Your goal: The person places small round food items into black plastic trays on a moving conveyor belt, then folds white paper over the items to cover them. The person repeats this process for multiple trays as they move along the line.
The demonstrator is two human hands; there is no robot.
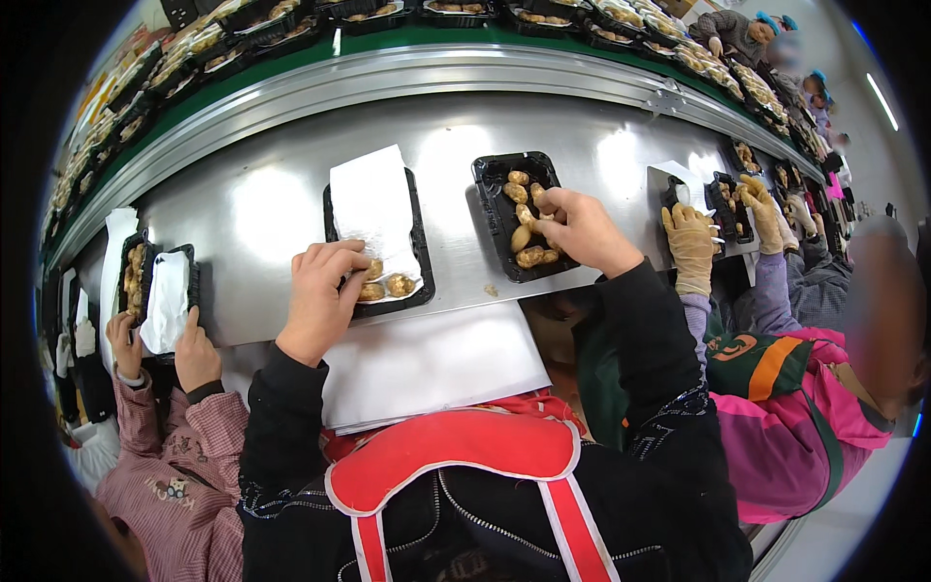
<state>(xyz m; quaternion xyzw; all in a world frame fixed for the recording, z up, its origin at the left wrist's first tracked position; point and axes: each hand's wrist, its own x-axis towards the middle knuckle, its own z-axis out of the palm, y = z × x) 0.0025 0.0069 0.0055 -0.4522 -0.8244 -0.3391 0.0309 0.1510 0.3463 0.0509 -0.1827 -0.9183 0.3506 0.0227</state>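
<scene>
My left hand (320, 296) is over a black plastic tray (424, 267) lined with a white paper sheet (373, 194). Its fingers and thumb close on a small brown piece that looks like a stubby mushroom (373, 271). Two more such pieces, one of them a round mushroom (400, 284), lie on the paper at the tray's near end. To the right, my right hand (587, 233) reaches into a second black tray (493, 173), its fingertips pinched at a mushroom that they partly hide. Several loose mushrooms (521, 238) lie in that tray without paper over them.
Both trays stand on a shiny metal table (262, 223). Beyond a metal rail (465, 73), filled trays line a green belt (407, 34). White sheets (436, 364) are stacked in front of me. Co-workers' hands work at trays on both sides, one wearing gloves (690, 247).
</scene>
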